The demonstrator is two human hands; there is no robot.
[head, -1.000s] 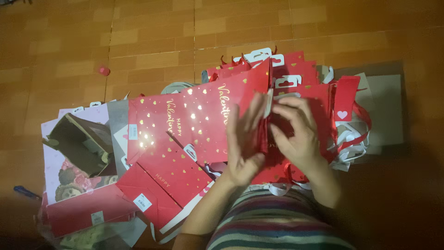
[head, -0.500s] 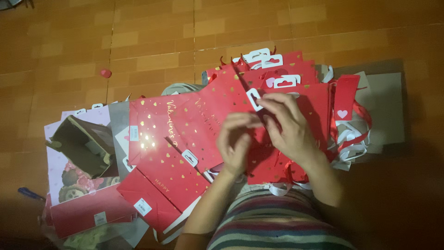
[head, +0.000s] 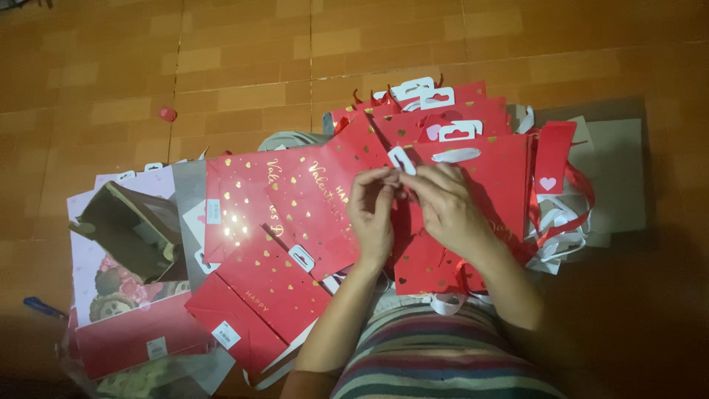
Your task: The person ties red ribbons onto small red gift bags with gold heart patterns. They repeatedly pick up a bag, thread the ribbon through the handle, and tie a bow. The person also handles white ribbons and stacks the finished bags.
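Overhead view. The left hand and right hand meet fingertip to fingertip over a flat glossy red paper gift bag with gold heart foil, both pinching at the small white die-cut hang tag at its upper edge (what the fingertips enclose cannot be resolved). The bag lies directly beneath and left of the hands, long axis diagonal; the left hand is nearer its body. Similar red bags fan behind, white satin ribbons curl rightward, on orange brick-pattern tiled floor.

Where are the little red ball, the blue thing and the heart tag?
Little red ball (head: 168, 114), head view, its middle.
Blue thing (head: 40, 307), head view, its middle.
Red tag with white heart (head: 549, 182), head view, the heart.
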